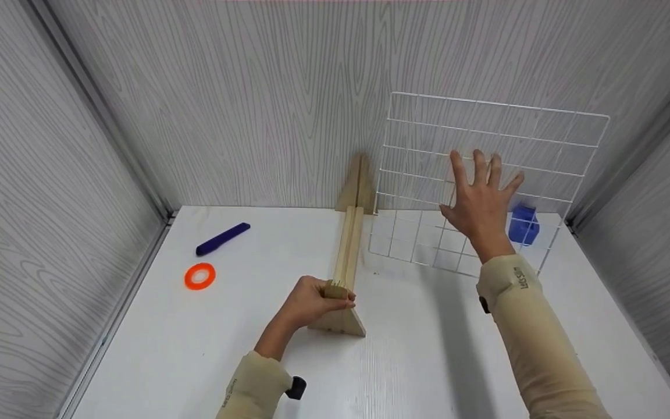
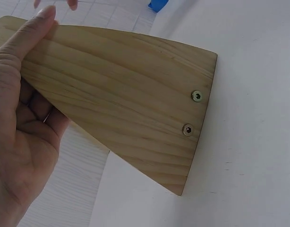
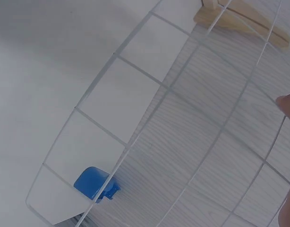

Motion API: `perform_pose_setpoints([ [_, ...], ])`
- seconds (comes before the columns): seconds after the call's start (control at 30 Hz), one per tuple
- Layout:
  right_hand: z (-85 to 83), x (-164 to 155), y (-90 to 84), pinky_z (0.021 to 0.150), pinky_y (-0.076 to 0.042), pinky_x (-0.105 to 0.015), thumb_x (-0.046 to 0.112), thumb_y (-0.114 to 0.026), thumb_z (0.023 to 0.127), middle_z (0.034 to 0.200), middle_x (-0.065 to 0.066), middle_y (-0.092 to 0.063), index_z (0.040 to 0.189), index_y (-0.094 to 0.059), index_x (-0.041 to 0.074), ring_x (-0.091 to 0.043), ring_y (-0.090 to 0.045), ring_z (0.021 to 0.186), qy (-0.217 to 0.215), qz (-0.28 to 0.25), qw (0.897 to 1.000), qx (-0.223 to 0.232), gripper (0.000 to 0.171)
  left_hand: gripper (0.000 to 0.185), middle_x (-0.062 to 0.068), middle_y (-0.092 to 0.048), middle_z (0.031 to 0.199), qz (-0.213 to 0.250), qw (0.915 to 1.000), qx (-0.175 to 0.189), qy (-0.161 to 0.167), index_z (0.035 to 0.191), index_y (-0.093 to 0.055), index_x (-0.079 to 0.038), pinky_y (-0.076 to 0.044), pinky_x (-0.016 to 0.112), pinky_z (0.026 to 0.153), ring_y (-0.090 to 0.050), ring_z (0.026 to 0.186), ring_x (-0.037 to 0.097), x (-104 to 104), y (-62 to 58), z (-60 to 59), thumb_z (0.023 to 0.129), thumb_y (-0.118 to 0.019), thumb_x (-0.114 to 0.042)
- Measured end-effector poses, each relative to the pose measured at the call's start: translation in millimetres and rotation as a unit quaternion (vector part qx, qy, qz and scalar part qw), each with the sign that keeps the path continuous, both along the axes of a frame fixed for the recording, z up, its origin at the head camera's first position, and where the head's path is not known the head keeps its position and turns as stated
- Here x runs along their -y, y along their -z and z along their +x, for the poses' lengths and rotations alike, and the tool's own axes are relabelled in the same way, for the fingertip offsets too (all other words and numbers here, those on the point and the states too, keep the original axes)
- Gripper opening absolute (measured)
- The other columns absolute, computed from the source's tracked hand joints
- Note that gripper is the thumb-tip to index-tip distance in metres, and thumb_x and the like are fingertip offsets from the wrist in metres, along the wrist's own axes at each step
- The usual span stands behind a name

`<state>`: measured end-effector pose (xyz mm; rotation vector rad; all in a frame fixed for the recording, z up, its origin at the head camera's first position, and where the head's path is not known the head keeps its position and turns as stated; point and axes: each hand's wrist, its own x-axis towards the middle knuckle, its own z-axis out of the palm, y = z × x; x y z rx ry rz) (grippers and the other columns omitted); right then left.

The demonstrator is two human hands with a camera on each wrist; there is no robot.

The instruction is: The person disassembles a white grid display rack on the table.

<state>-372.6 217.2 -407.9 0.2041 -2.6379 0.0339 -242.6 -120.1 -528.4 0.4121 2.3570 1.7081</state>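
A long wooden stand [image 1: 348,250] with triangular end plates lies on the white table [image 1: 253,326], running back to the wall. My left hand [image 1: 312,299] grips its near end; in the left wrist view the thumb lies along the top edge of the end plate [image 2: 131,99], which has two screws. My right hand [image 1: 482,201] is spread flat, fingers straight, against a white wire grid panel [image 1: 486,151] that leans on the back wall at the right. The right wrist view shows the wire grid panel [image 3: 183,109] close up, with a fingertip [image 3: 289,105] at the frame's right edge.
A small blue block [image 1: 524,224] sits behind the grid by the wall, also seen through the wires as the blue block [image 3: 94,183]. A dark blue marker [image 1: 223,238] and an orange tape ring [image 1: 200,276] lie at the left. Grey wood-grain walls enclose three sides.
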Motion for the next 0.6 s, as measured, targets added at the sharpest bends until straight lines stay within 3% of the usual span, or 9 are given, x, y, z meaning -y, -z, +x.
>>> perform_pose_setpoints([
  [0.27,-3.0,-3.2,3.8,0.108,0.000,-0.087,0.046,-0.083,0.080,0.168,-0.021,-0.016,0.163,-0.003,0.035,-0.052,-0.010,0.154,0.001,0.010,1.000,0.015,0.116,0.023,0.007,-0.080,0.100,0.033,0.9994,-0.007,-0.010,0.099,-0.081,-0.008,-0.061,0.031,0.086,-0.076,0.096,0.016,-2.3,1.5,1.3,0.084,-0.084,-0.026],
  [0.6,-6.2,-2.5,8.2,0.108,0.003,-0.086,0.045,-0.083,0.081,0.167,-0.022,-0.016,0.164,-0.004,0.032,-0.053,-0.009,0.153,0.004,0.022,0.999,0.029,0.115,0.020,0.006,-0.080,0.098,0.025,0.9993,-0.013,-0.025,0.096,-0.082,-0.014,-0.061,0.032,0.085,-0.076,0.094,0.016,-4.1,1.0,2.2,0.082,-0.086,-0.028],
])
